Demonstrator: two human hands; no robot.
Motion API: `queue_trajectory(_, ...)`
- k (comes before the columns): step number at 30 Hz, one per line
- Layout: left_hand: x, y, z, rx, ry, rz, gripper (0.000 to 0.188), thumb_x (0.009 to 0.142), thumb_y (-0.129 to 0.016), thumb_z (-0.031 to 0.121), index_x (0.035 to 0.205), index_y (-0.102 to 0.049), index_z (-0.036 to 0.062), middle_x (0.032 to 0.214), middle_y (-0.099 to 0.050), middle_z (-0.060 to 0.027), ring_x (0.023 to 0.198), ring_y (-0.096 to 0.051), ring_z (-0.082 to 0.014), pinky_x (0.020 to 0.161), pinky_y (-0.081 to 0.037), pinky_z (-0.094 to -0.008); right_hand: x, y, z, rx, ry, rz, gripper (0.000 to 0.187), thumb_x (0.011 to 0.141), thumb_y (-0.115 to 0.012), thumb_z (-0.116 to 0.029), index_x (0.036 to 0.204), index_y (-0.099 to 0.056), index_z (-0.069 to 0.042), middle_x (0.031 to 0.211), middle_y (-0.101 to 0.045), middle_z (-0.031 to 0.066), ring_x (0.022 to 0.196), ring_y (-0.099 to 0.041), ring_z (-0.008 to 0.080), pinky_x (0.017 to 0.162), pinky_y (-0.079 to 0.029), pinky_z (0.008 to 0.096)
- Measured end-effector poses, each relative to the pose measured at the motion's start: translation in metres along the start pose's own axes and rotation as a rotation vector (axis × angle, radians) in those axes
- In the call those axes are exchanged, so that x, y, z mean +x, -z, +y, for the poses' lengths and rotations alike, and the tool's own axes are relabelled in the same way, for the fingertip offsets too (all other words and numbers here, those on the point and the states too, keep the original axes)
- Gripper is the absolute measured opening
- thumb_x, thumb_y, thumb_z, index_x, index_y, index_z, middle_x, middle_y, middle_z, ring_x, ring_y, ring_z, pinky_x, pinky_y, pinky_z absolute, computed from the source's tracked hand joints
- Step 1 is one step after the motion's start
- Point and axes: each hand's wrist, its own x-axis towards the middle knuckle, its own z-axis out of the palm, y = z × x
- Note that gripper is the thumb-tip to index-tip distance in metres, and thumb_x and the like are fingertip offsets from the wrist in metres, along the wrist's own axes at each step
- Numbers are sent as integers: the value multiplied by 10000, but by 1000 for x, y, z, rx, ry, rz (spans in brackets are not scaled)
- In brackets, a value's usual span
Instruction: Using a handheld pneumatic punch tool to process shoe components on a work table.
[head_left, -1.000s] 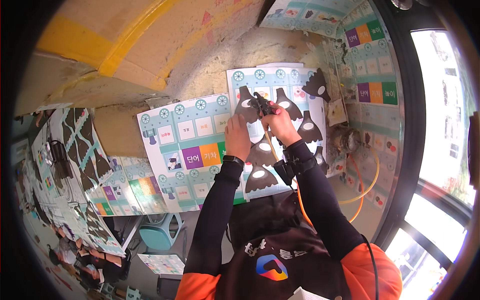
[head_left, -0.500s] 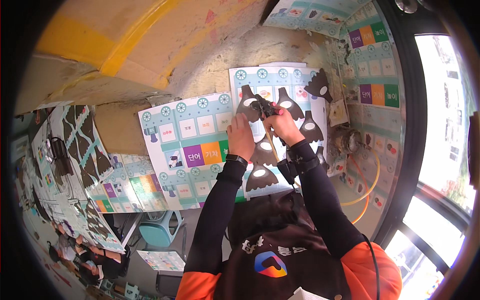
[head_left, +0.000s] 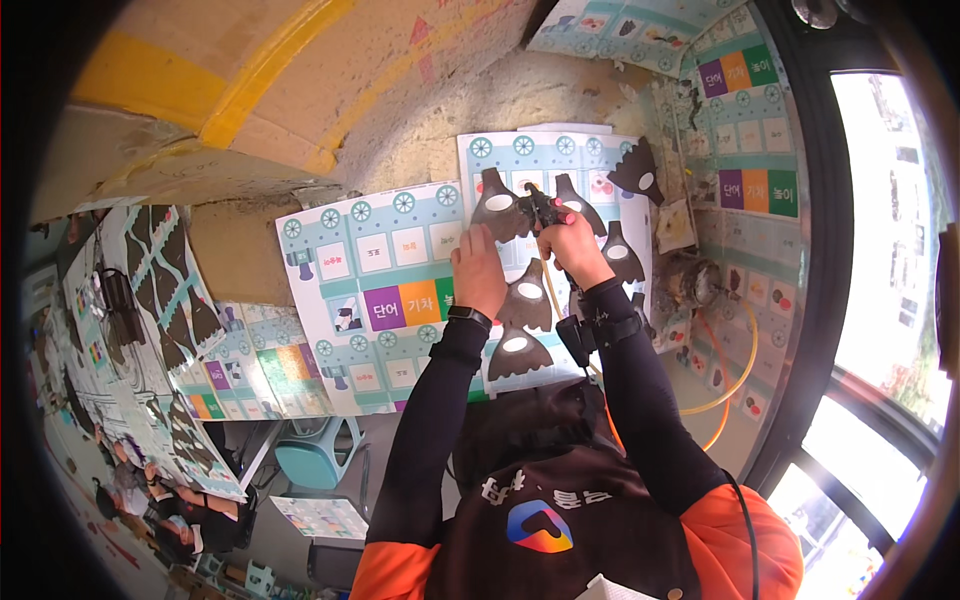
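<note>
My right hand [head_left: 575, 250] is closed round a black spray gun [head_left: 540, 208] with a red part and a thin yellow hose. Its nozzle end is over the gap between two dark, skirt-shaped cutouts with white ovals, the left cutout [head_left: 496, 204] and the right cutout [head_left: 580, 204]. My left hand [head_left: 480, 275] lies palm down, fingers stretched toward the lower edge of the left cutout; whether they press on it I cannot tell. Several more such cutouts, among them a lower one [head_left: 518, 352], lie on the printed sheet [head_left: 515, 150].
Another printed sheet [head_left: 365, 270] lies at left. A crusted cardboard wall [head_left: 430, 110] rises at the back. Right of my arm are a crusted round fitting [head_left: 690, 280] and a yellow hose [head_left: 745, 365]. A teal stool [head_left: 318, 455] and people stand lower left.
The spray gun and my right hand have moved a little to the right, away from the left cutout. My left hand stays nearly in the same place.
</note>
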Motion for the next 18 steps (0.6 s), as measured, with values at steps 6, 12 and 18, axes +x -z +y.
queue_trajectory(6,1,-2,3,18,-5,8,609,827,-589,60,1403,-477,-102,1310,-492,-157,1265,-482,-333,975,-449,-435,4,2,-4,115,80,-15,186,794,-576,-89,943,-631,8,692,-645,101,610,-641,193,572,-486,343)
queue_trajectory(12,-1,-5,-2,22,5,13,607,826,-590,59,1401,-480,-102,1332,-487,-161,1272,-478,-339,981,-446,-439,-7,2,-4,-36,9,99,193,798,-582,-87,947,-635,24,709,-666,129,621,-655,209,623,-514,357)
queue_trajectory(18,0,-7,2,10,6,39,601,828,-586,59,1399,-484,-100,1341,-489,-162,1272,-480,-343,983,-445,-441,-4,2,8,97,59,13,202,777,-579,-80,938,-639,26,703,-668,134,630,-667,218,621,-517,358)
